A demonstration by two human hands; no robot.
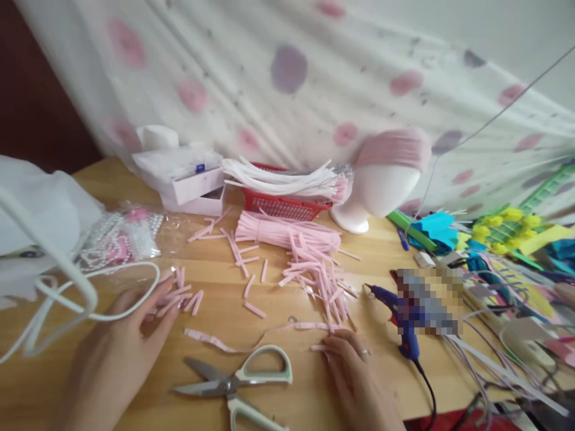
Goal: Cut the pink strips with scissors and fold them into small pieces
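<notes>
My left hand (128, 329) is at the left, thumb and fingers closed around several short cut pieces of pink pipe cleaner (173, 299). My right hand (353, 371) rests low on the table, its fingertips pinched on a short pink pipe cleaner piece (318, 348). A tape measure (206, 339) stretches along the table between the hands. Nearer to me lie scissors (230, 384) with pale handles, blades apart. A bundle of pink pipe cleaners (287, 232) sits farther back, with loose longer ones (330, 293) spilling towards my right hand.
At the back stand white boxes (197, 185), a red basket (287, 206) with white pipe cleaners, and a white mannequin head (381, 185). A blue glue gun (406, 326) and cables are right. Bagged beads (121, 239) and a white cord (150, 287) are left.
</notes>
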